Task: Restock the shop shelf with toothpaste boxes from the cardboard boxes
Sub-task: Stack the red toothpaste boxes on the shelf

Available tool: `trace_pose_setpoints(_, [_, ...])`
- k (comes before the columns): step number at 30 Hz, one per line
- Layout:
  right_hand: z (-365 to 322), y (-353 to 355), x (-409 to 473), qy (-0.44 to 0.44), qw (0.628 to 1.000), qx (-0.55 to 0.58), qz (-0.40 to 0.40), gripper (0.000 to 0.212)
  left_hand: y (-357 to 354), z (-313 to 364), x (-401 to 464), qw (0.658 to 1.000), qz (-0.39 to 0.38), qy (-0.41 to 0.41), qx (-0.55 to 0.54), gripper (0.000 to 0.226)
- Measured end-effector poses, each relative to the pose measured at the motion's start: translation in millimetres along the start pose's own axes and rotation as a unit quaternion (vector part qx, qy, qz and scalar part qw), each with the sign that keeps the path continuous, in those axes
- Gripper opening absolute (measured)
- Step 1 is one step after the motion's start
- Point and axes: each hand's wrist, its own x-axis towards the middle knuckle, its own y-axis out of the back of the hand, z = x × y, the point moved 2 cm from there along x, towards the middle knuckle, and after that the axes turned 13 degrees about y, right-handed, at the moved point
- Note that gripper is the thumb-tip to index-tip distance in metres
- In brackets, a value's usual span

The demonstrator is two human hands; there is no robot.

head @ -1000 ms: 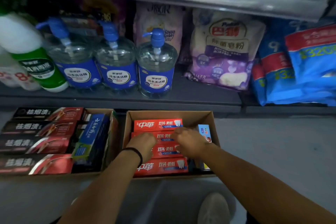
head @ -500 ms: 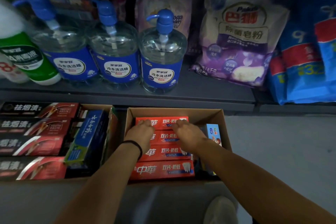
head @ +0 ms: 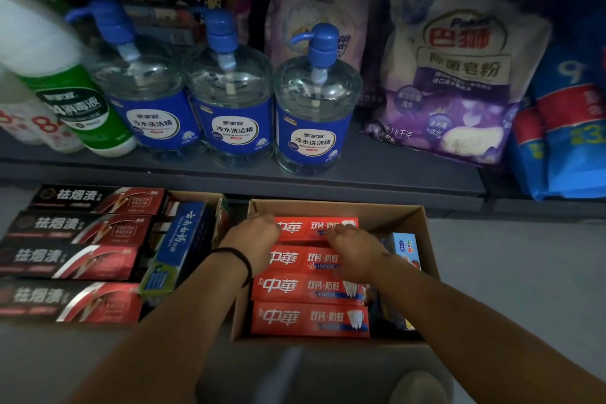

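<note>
An open cardboard box [head: 396,218] on the floor holds a row of red toothpaste boxes [head: 308,318] lying flat. My left hand [head: 252,241], with a black band on the wrist, curls over the left end of the farthest red toothpaste box [head: 310,227]. Over that box's right part lies my right hand [head: 355,249], its fingers curled at the near edge. A second cardboard box [head: 200,195] to the left holds black-and-red toothpaste boxes [head: 82,229] and a blue one [head: 183,239].
Above the cartons, the grey shelf [head: 393,175] carries three blue pump bottles [head: 314,121], a green-and-white bottle [head: 69,102], a purple powder bag [head: 459,82] and blue bags [head: 570,128]. A small blue box [head: 406,246] stands in the right carton. My shoe [head: 416,387] is below.
Both hands have slid from the middle red boxes to the farthest one at the back of the carton. The view has moved closer to the shelf.
</note>
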Motion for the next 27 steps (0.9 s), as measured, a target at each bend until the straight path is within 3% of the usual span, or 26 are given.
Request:
trace_pose_setpoints(14, [-7, 2, -2, -0.032, 0.998, 0.052, 0.017, 0.050, 26, 2, -15, 0.998, 0.044, -0.036, -0.019, 0.027])
trace_pose_setpoints(27, [-15, -1, -18, 0.015, 0.998, -0.062, -0.017, 0.034, 38, 0, -32, 0.996, 0.068, -0.044, -0.027, 0.024])
